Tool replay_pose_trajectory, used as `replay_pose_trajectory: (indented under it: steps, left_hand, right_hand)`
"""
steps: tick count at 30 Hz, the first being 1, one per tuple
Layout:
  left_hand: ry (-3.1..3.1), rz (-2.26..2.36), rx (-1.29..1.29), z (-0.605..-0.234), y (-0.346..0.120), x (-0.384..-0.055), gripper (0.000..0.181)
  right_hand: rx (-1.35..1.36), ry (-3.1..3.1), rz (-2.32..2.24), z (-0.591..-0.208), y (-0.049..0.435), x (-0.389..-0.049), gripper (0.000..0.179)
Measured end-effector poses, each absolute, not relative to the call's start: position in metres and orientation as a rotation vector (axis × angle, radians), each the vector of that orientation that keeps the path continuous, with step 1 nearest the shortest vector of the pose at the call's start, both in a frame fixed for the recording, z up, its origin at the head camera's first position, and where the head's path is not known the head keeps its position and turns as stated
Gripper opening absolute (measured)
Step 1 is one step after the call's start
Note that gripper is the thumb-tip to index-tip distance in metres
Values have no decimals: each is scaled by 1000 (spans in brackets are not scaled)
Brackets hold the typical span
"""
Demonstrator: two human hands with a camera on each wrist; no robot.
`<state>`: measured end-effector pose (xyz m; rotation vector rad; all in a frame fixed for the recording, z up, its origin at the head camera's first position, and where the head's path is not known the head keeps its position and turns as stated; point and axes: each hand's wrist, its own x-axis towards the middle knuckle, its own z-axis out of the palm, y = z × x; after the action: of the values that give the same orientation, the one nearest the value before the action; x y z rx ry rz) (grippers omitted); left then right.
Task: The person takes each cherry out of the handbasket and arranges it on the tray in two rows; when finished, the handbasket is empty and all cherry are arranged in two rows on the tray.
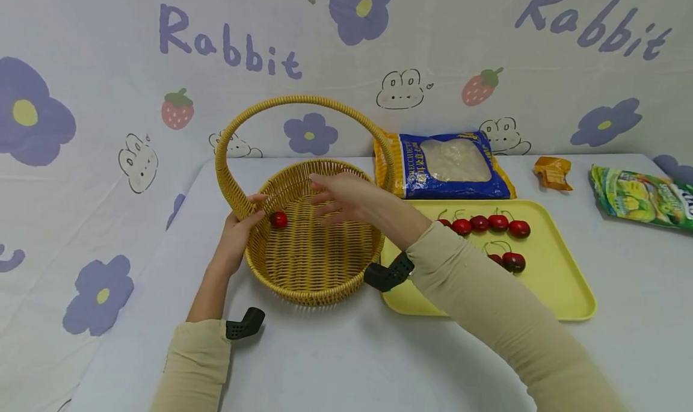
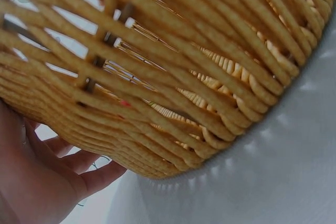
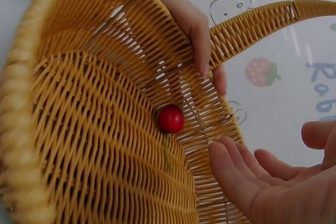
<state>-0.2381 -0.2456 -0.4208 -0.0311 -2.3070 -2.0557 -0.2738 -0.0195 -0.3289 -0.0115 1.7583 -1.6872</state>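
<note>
A wicker basket (image 1: 319,261) with a tall arched handle stands on the table. One red cherry (image 1: 278,219) lies inside, against the left wall; its green stem shows in the right wrist view. My left hand (image 1: 234,240) grips the basket's rim at the left foot of the handle, thumb on the inner side. Above the basket's interior hovers my right hand (image 1: 352,196), fingers extended and apart, holding nothing. Beside the basket, a yellow tray (image 1: 552,285) carries a row of cherries (image 1: 479,223) and a nearer pair (image 1: 513,261), partly behind my right forearm.
Behind the tray lies a blue and yellow bag of pasta (image 1: 455,165). A small orange packet (image 1: 553,172) and a green snack bag (image 1: 644,196) are at the back right. A printed cloth (image 1: 325,51) hangs behind the white table (image 1: 325,364).
</note>
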Motion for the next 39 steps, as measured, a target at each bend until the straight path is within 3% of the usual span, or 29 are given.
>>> replay_pose_trajectory:
  steps: [26, 39]
  left_hand:
    - [-2301, -2059, -57, -420, -248, -239, 38]
    - [-2291, -2057, -77, -422, -248, -240, 37]
  right_hand:
    - [80, 1875, -1495, -350, -85, -288, 52]
    - [107, 1832, -1527, -356, -107, -282, 40]
